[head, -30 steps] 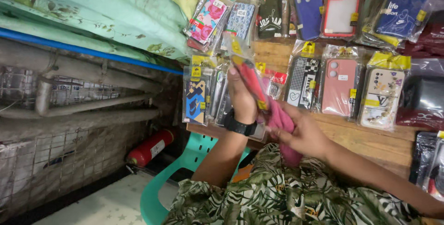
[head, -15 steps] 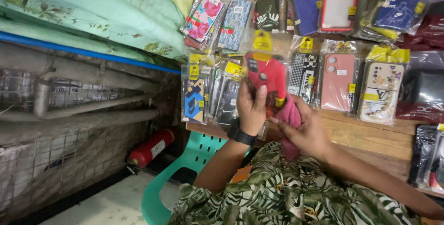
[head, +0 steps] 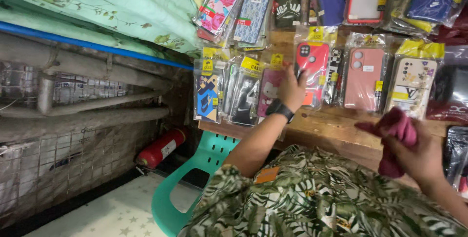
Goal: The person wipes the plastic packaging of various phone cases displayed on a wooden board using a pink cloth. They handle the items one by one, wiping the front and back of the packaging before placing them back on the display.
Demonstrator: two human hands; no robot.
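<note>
Left hand (head: 291, 89) pressing a red case (head: 312, 69) to the wall; right hand (head: 420, 156) gripping a cloth (head: 396, 137).

The red case is a bagged phone cover with a dark camera cutout and a yellow header card, hanging among other bagged cases. The left fingers close on its lower edge. The cloth is magenta, bunched in the right fist, well apart from the case. A pink case (head: 363, 77) hangs just right; a cartoon-cat one (head: 269, 92) just left.

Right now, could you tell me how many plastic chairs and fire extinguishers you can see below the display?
2: one teal chair under the left hand, and one red fire extinguisher lying by the mesh wall. Others may be hidden.
</note>
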